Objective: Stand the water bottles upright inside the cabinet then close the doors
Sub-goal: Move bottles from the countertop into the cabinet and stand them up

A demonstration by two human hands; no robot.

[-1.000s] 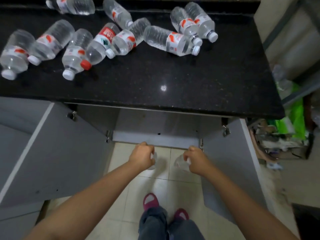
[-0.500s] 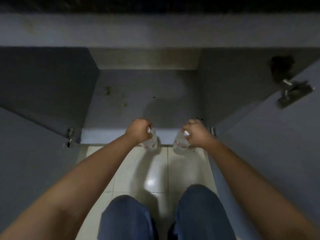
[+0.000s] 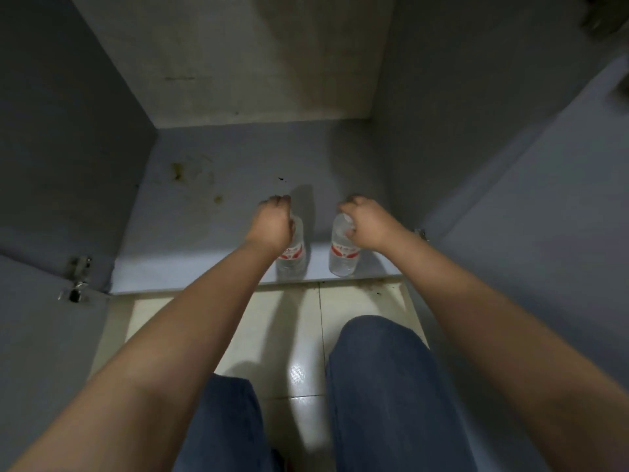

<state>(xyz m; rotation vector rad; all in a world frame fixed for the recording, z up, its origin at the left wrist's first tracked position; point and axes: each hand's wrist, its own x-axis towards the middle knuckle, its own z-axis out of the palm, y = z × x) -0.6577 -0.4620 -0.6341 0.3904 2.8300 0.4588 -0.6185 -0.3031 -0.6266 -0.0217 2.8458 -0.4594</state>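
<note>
Two clear water bottles with red-and-white labels stand upright side by side near the front edge of the grey cabinet floor. My left hand is closed over the top of the left bottle. My right hand grips the top of the right bottle. Both caps are hidden under my fingers. The bottles' bases seem to rest on the cabinet floor, a hand's width apart.
Both cabinet doors hang open: the left door with its hinge, the right door. The cabinet floor behind the bottles has some stains. My knees in blue trousers are over the pale tiled floor.
I crouched and the view dropped from the countertop into the cabinet. Both hands carried the two bottles forward from above the tiles onto the cabinet floor.
</note>
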